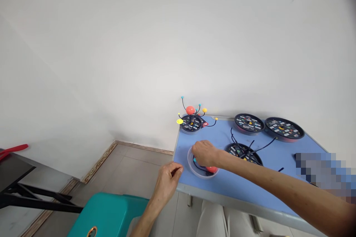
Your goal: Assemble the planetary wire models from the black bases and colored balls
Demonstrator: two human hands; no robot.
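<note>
My right hand point(204, 153) reaches into a clear shallow bowl point(191, 164) on the blue table point(217, 185). Its fingers are curled over small parts there, among them a red ball point(212, 169), a teal bead point(195, 160) and black wires. What the fingers grip is hidden. My left hand point(167, 179) hovers at the table's left corner beside the bowl, loosely curled, thumb and fingers close together, with nothing visible in it. An assembled solar-system model point(191, 118) with a red ball and coloured beads on black wires stands at the far left corner.
Three black printed discs lie on the table: one point(243, 152) with loose black wires across it, two point(249, 123) point(284, 129) at the back by the white wall. A teal stool point(107, 214) stands below left. A dark table point(13, 177) is at the far left.
</note>
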